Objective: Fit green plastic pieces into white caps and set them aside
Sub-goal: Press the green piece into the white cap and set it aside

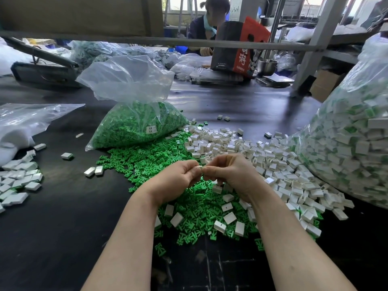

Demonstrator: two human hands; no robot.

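1. Currently mid-fit: left hand [176, 179] and right hand [227, 175] meeting fingertip to fingertip above the green pile [147, 162], both pinching one small white cap [201, 167] between them. Green piece not visible; probably hidden inside the fingers.
2. Loose caps [241, 150] heaped right of the hands, spilling into the green; green bag [136, 124] behind; big bag [352, 143] of mixed white-and-green parts at far right.
3. White pieces [19, 181] lying well apart at far left, likely the set-aside spot.
4. For a clean fit: hold cap steady, opening toward the piece; line up square, press straight, no twisting.
5. Check flush seating by feel before letting go.
6. Risk: tilted entry jams or pops out; small parts slip easily into the pile on the table [63, 206].
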